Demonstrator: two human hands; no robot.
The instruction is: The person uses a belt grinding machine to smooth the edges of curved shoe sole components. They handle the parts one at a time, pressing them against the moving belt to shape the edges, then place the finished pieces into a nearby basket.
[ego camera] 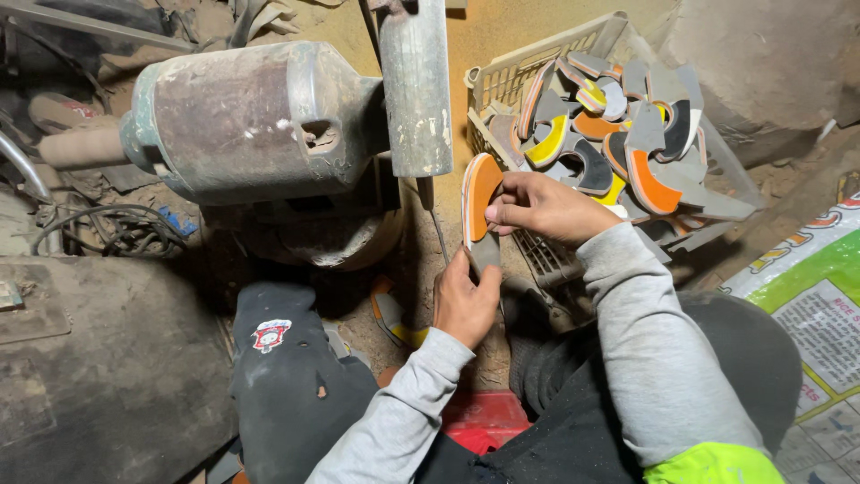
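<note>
Motor point(251, 121) sat left of my crate point(502, 85) — cut pieces point(618, 134) piled in it, printed sack point(815, 296) further right.

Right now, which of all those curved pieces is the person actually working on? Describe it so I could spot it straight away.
Start at the big dusty motor on the left, then look right of its grey upright post. There both hands hold one shoe-sole piece on edge, the right hand at the top and the left hand below. Unlike the others heaped in the plastic basket, it is out of the basket, orange face showing.

Orange-and-grey shoe sole piece point(481, 208), upright, edge-on
</note>
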